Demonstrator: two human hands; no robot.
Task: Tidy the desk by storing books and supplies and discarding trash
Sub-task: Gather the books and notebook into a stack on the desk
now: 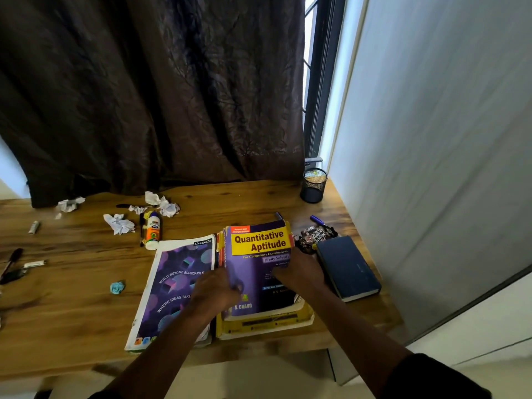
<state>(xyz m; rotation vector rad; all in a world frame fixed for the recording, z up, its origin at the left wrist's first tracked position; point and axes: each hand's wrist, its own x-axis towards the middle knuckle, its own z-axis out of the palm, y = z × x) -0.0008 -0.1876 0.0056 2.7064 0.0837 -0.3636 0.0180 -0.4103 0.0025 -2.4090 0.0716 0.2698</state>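
Observation:
A thick purple and yellow book titled Quantitative Aptitude (257,254) lies on a yellow book (264,326) at the front of the wooden desk (72,298). My left hand (214,292) grips its left edge near the spine. My right hand (299,272) holds its right edge, fingers curled over the cover. A purple notebook (169,286) lies just to the left, partly under my left forearm. A dark blue book (347,267) sits to the right. Crumpled white papers (119,223) and a glue bottle (152,230) lie behind the notebook.
A black mesh pen holder (313,185) stands at the back right corner. A snack wrapper (315,236) and a blue pen (318,220) lie behind the dark blue book. Pens (11,264) and a small blue paper ball (117,287) lie on the left. A dark curtain (144,96) hangs behind.

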